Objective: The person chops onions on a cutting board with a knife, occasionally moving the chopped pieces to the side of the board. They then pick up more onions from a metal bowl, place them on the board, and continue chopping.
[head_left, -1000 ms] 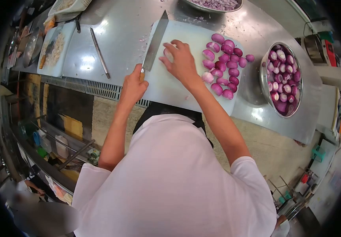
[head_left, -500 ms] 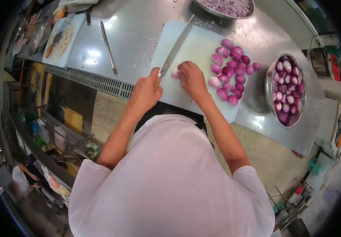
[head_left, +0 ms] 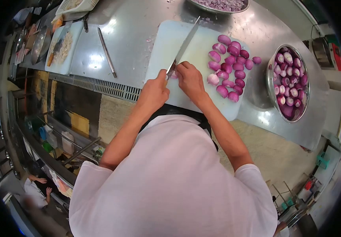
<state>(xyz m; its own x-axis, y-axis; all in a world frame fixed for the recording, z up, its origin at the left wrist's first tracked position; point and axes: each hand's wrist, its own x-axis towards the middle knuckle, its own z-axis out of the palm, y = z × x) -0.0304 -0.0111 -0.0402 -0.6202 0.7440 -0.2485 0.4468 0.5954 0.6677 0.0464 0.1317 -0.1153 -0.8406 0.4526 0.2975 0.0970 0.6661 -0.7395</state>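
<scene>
My left hand (head_left: 153, 90) is wrapped round the handle of a long kitchen knife (head_left: 186, 43), whose blade points away from me over the white cutting board (head_left: 160, 51). Beside the blade, my right hand (head_left: 190, 80) has its fingers curled on a red onion (head_left: 173, 74), which is mostly hidden by the fingers and knife. The blade is against or very close to this onion; contact is hard to make out. To the right of my right hand, several peeled red onions (head_left: 230, 60) lie grouped on the board, with a few past its right edge.
On the right stands a metal bowl (head_left: 270, 85) of peeled onions. A bowl of chopped onion (head_left: 222, 4) is at the back. To the left are a steel rod (head_left: 106, 52), another board (head_left: 72, 49) with a knife and chopped pieces, and a white basket (head_left: 87, 5). Another person (head_left: 36, 191) is at lower left.
The knife has come right, closer to my right hand, and its blade now covers part of the onion. My head view has shifted slightly.
</scene>
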